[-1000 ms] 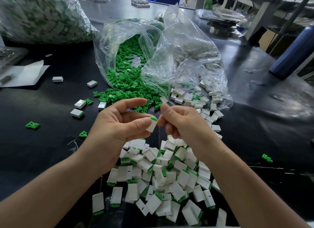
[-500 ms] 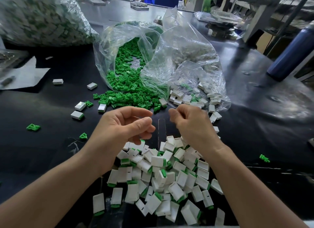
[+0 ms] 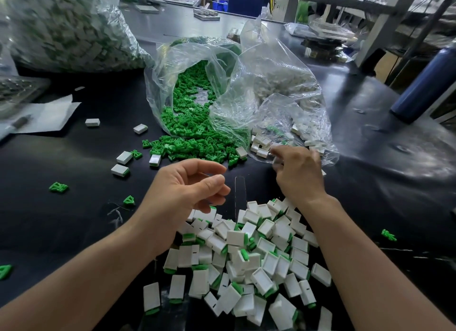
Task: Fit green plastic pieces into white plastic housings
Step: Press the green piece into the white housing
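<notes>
Green plastic pieces [image 3: 195, 143] spill from a clear bag [image 3: 167, 66] onto the black table. Beside it a second clear bag [image 3: 283, 84] holds white housings [image 3: 261, 143], some lying at its mouth. A heap of assembled white housings with green ends [image 3: 246, 256] lies between my forearms. My left hand [image 3: 187, 185] hovers above the heap's far edge, fingers loosely curled, holding nothing. My right hand [image 3: 298, 172] reaches to the mouth of the white-housing bag, its fingertips blurred and close to the loose housings there.
A large bag of finished parts [image 3: 69, 29] fills the back left. A white sheet [image 3: 49, 113] lies at left, a dark blue bottle [image 3: 424, 84] stands at right. Stray housings [image 3: 121, 158] and green pieces [image 3: 58, 187] dot the table.
The assembled housing once pinched between both hands is gone from them. My right hand has moved away to the right and forward, up to the white-housing bag. My left hand has hardly moved.
</notes>
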Demonstrator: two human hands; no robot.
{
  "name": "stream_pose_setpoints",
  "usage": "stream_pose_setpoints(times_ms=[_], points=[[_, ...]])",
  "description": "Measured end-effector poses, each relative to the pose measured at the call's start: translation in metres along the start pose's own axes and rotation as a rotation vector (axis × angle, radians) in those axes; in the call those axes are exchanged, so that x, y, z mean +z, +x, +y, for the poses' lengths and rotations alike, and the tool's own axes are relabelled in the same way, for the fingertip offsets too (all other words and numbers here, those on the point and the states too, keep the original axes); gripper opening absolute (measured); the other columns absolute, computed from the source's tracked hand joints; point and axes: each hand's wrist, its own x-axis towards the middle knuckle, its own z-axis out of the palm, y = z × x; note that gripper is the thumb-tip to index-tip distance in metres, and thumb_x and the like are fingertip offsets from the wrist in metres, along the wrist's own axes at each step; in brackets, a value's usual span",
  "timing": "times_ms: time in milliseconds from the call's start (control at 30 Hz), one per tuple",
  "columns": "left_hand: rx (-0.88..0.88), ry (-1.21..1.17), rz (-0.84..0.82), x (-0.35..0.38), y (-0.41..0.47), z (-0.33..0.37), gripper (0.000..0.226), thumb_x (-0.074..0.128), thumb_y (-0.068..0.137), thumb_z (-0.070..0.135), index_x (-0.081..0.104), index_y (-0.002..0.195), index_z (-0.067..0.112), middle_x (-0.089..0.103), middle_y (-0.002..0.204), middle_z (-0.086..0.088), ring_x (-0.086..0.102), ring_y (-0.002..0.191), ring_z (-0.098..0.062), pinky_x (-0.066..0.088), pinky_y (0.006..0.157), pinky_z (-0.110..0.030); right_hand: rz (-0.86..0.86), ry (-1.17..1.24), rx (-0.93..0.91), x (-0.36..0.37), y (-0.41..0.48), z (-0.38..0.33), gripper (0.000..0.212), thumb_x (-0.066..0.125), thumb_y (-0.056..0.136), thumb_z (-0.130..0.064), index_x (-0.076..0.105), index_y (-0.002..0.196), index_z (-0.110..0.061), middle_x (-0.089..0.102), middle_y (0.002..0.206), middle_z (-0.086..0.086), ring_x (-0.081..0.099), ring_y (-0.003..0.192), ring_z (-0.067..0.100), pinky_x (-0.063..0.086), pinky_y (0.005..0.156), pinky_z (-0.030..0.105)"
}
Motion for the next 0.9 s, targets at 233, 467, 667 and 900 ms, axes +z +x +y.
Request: stream_pose_setpoints(times_ms=[233,467,667,900], points=[[0.005,0.122,0.058,0.0,0.002,-0.005,0.023,0.068,0.077,0.001,0.066,0.088,0.021,0.073,0.078,-0.002,0.066,0.062,-0.009,0.048,0.05,-0.016,0.038,0.532,0.022,-0.01,-0.005,-0.01,0.012,0.066,0.083,-0.015,0.066,0.094,-0.019,0.068,0.089,-0.004,0.063,0.085,0.012,0.048,0.086,0.027],[0.029,0.21,0.052,0.0,0.003,-0.007,0.035,0.073,0.072,-0.002,0.065,0.092,0.026,0.072,0.078,0.006,0.065,0.064,-0.002,0.051,0.058,-0.014,-0.343,0.936,-0.137,-0.02,-0.029,-0.046,0.01,0.071,0.078,-0.013,0.067,0.086,-0.017,0.068,0.077,0.006,0.062,0.068,0.009,0.053,0.067,0.025],[0.025,0.234,0.046,0.0,0.003,-0.007,0.023,0.074,0.072,-0.001,0.069,0.085,0.018,0.069,0.067,0.001,0.059,0.054,-0.001,0.047,0.051,-0.014,-0.385,0.951,-0.11,-0.019,-0.033,-0.05,0.009,0.068,0.081,-0.018,0.062,0.074,-0.018,0.069,0.072,0.01,0.064,0.067,0.021,0.053,0.076,0.049],[0.031,0.245,0.074,-0.001,0.004,-0.007,0.024,0.07,0.074,-0.007,0.07,0.077,0.017,0.067,0.06,0.007,0.057,0.051,0.0,0.045,0.048,-0.014,-0.222,0.534,-0.119,-0.019,-0.015,-0.049,0.023,0.053,0.091,-0.014,0.065,0.11,-0.018,0.067,0.106,0.0,0.059,0.1,0.016,0.045,0.092,0.033]])
